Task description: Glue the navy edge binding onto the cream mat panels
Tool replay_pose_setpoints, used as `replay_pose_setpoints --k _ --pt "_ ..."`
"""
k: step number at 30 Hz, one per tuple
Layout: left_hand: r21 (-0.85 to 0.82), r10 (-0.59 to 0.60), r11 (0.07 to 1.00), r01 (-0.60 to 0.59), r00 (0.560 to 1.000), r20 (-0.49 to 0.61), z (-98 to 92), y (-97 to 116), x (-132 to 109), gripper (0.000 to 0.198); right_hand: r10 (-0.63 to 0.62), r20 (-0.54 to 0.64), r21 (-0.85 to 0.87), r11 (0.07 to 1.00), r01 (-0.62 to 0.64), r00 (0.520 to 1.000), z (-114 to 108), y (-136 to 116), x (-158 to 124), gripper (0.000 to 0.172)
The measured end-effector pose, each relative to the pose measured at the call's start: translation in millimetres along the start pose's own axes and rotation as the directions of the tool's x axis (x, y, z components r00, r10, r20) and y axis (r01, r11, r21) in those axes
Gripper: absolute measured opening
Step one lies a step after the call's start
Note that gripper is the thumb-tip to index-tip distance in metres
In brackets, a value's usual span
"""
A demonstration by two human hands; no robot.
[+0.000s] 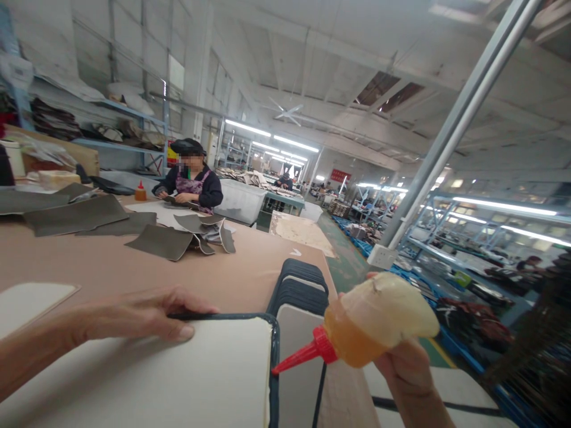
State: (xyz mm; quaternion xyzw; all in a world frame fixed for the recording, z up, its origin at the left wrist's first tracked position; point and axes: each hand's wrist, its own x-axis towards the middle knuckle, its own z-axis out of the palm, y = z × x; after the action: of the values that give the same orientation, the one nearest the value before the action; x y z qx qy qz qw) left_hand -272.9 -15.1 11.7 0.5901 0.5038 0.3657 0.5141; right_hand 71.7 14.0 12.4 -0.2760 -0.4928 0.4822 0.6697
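In my right hand (408,362) is a clear squeeze bottle (379,315) of amber liquid, tipped on its side. Its red nozzle (303,356) points left, and the tip meets the dark edging of a pale panel (214,374). A shiny wet line shows along that edging near the corner. My left hand (165,315) grips the panel's far edge, thumb on the pale face and fingers behind it. Just beyond the panel's right corner stands a row of dark-edged panels (301,285).
Dark grey sheet pieces (84,214) lie across the tan table (254,255). A co-worker (190,178) handles pieces at the far side, beside another red-tipped bottle (140,191). A metal post (446,148) with a socket box rises at the right. More pale panels (464,386) lie at lower right.
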Motion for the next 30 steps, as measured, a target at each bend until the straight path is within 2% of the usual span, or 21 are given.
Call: replay_pose_setpoints --k 3,7,15,18,23,26,30 --pt "-0.027 -0.009 1.0 0.009 1.0 0.006 -0.7 0.7 0.8 0.035 0.053 0.029 0.032 0.998 -0.054 0.998 8.7 -4.2 -3.3 0.068" --pt "-0.081 -0.009 0.997 0.006 0.999 -0.038 1.5 2.1 0.6 0.032 0.028 0.06 -0.001 1.0 -0.028 0.998 18.5 -9.9 -2.5 0.067" --pt "-0.059 -0.002 0.998 -0.001 0.999 -0.048 -1.7 -2.9 5.4 0.036 0.075 -0.097 -0.013 0.997 -0.076 0.992 14.7 -8.5 -10.9 0.07" --pt "-0.036 0.005 0.999 -0.007 0.998 -0.059 -4.0 -3.2 5.0 0.035 0.099 -0.116 -0.005 0.995 -0.1 0.988 15.6 -8.2 -12.9 0.08" --pt "-0.038 0.052 0.998 -0.059 0.984 -0.17 -3.3 -11.3 6.0 0.034 0.116 -0.14 0.001 0.993 -0.118 0.983 21.7 -9.6 -13.8 0.086" --pt "-0.058 0.032 0.997 -0.045 0.977 -0.209 -7.1 -17.7 9.0 0.034 0.106 -0.129 0.012 0.994 -0.105 0.986 11.3 -4.1 -12.5 0.083" --pt "-0.115 -0.026 0.993 0.009 0.988 -0.151 -17.5 -23.6 14.4 0.04 0.156 0.058 -0.041 0.987 -0.154 0.986 -28.7 14.4 -13.0 0.06"
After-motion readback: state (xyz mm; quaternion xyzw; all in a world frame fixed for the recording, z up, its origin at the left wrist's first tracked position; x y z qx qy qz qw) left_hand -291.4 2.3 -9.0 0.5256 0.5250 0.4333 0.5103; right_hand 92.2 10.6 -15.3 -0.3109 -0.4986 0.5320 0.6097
